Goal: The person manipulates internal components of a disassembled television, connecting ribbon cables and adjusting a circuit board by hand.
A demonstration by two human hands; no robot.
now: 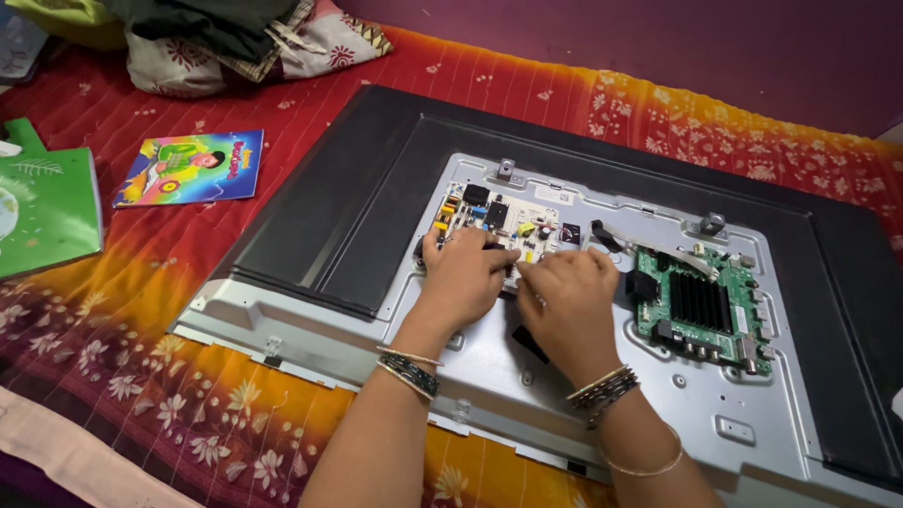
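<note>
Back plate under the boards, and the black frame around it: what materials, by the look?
Back plate: likely stamped sheet metal, bare matte grey, with pressed ribs, punched holes and bent tabs. Black frame: probably moulded plastic or painted metal, smooth with a soft sheen; the look leaves it open. Both hands rest at the pale circuit board.

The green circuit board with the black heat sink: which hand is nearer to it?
The right hand. It lies just left of the green circuit board, almost at its edge. The left hand sits farther left, on the pale circuit board.
</note>
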